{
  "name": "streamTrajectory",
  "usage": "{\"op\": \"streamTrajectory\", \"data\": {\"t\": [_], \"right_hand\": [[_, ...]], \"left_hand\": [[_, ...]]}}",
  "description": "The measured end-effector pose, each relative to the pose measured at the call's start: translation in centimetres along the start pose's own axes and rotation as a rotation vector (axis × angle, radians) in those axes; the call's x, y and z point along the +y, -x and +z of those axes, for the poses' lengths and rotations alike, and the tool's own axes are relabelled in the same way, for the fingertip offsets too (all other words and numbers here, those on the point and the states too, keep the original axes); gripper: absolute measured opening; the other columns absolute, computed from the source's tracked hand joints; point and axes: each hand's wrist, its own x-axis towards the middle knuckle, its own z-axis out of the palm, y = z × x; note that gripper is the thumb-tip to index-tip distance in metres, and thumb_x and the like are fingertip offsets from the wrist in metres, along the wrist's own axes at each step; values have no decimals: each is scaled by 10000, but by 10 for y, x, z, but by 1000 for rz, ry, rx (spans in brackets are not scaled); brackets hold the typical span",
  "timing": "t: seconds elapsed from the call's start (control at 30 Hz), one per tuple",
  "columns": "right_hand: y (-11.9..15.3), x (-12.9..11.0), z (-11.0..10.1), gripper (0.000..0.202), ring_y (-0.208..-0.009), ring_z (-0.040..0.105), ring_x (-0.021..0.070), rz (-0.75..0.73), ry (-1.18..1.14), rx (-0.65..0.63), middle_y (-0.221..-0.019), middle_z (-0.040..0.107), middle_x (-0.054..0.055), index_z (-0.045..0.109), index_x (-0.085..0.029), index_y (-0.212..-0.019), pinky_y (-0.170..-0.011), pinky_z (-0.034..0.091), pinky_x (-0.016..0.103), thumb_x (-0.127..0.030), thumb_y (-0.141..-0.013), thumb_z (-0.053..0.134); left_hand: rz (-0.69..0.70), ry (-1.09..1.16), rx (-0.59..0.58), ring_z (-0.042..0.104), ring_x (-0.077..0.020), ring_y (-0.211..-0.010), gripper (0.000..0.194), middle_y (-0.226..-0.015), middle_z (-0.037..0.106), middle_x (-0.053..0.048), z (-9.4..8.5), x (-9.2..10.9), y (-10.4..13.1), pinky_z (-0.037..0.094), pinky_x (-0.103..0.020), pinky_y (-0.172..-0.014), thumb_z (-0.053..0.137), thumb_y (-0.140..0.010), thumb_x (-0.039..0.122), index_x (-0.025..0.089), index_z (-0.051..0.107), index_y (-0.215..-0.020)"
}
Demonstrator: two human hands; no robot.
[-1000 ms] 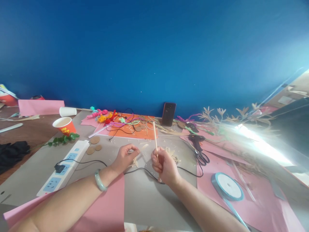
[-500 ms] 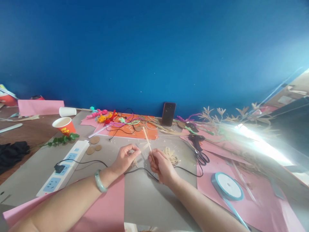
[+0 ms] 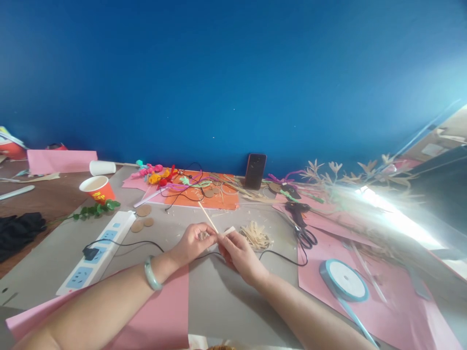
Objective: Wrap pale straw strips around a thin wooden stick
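1. Stick (image 3: 207, 217), thin and pale, stands at the centre of the frame, where the two hands meet. Its long axis slants: free end toward the upper left, lower end hidden among the fingers.
2. Right hand (image 3: 241, 256) is clamped on the lower end and appears the nearer of the two. The exposed length leans away from it, passing just beyond the fingers of the left hand (image 3: 195, 244).
3. Left thumb and fingers are drawn together at the same point, fingertips against those of the right; what they grip cannot be made out.
4. Pale strip (image 3: 229, 230) shows just beyond the right hand; whether it is held is not discernible.
5. Curled strips (image 3: 256, 236) lie heaped near the right hand, on its upper right side.
6. Grey work surface (image 3: 226, 306) lies beneath both forearms; a pink sheet (image 3: 160, 311) covers part of it at lower left of centre.
7. Power strip (image 3: 97, 253) lies left of centre; scissors (image 3: 305, 238) and a ribbon spool (image 3: 345, 280) lie on the right side.
8. Blue wall (image 3: 233, 82) fills the upper frame, with a phone (image 3: 255, 171) upright before it.
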Motion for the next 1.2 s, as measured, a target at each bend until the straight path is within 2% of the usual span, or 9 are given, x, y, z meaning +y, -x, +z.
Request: {"op": "streamTrajectory", "data": {"t": [0.2, 0.37, 0.43, 0.53, 0.6, 0.67, 0.83, 1.0, 1.2], "right_hand": [[1, -1, -2, 394, -371, 216, 40, 44, -171, -36, -484, 410, -71, 452, -200, -670, -344, 117, 180, -540, -752, 634], [1, -8, -7, 384, -359, 165, 27, 67, -317, -72, -489, 436, -76, 400, -204, -666, -340, 81, 168, -483, -764, 646], [-2, -11, -11, 382, -357, 146, 23, 37, -384, -48, -503, 459, -74, 388, -205, -670, -341, 74, 166, -466, -760, 651], [-8, -12, -18, 354, -359, 145, 23, -35, -454, 66, -510, 451, -77, 417, -201, -686, -340, 85, 170, -460, -754, 647], [-11, -10, -19, 341, -366, 166, 25, -57, -449, 151, -516, 445, -76, 426, -197, -682, -342, 98, 168, -454, -757, 637], [-11, -7, -17, 330, -373, 189, 25, -36, -397, 165, -531, 457, -71, 421, -194, -671, -349, 112, 165, -434, -765, 626], [-1, -2, -2, 278, -383, 250, 39, 21, -186, 5, -507, 441, -80, 442, -201, -712, -357, 149, 169, -377, -757, 653], [4, -1, 3, 360, -370, 270, 56, -38, -50, 6, -441, 401, -77, 431, -205, -676, -345, 159, 194, -496, -807, 598], [1, 2, 0, 386, -345, 234, 45, 21, -140, -19, -435, 398, -79, 432, -206, -667, -329, 99, 190, -522, -787, 618]], "left_hand": [[-2, -20, -11, 581, -155, -704, 219, -724, 662, -60, -2, 5, 1, 439, -244, -656, 599, -801, 322, 126, 653, -719], [-57, 41, -8, 485, -97, -539, 256, -612, 562, 3, -6, 10, 1, 388, -211, -537, 624, -781, 384, 143, 606, -697], [-95, 69, 1, 456, -84, -483, 262, -568, 522, 25, -7, 10, 0, 373, -208, -504, 631, -772, 403, 151, 597, -705], [-153, 116, 31, 454, -83, -437, 284, -516, 488, 42, -7, 7, -1, 365, -208, -475, 647, -752, 435, 157, 595, -719], [-183, 156, 53, 450, -81, -421, 290, -497, 478, 48, -6, 6, -1, 360, -203, -463, 648, -748, 443, 159, 596, -731], [-188, 186, 64, 432, -71, -415, 282, -498, 481, 50, -6, 7, 0, 349, -195, -455, 646, -751, 434, 156, 597, -735], [-153, 153, 46, 418, -67, -449, 275, -528, 505, 35, -5, 6, 0, 335, -188, -464, 648, -751, 409, 136, 615, -734], [-105, 85, 24, 517, -110, -567, 257, -646, 625, -34, -3, 1, -1, 392, -207, -539, 641, -764, 379, 125, 650, -727], [20, 28, 26, 579, -152, -702, 216, -710, 664, -59, -2, 6, 0, 452, -248, -686, 624, -777, 322, 132, 662, -683]]}}
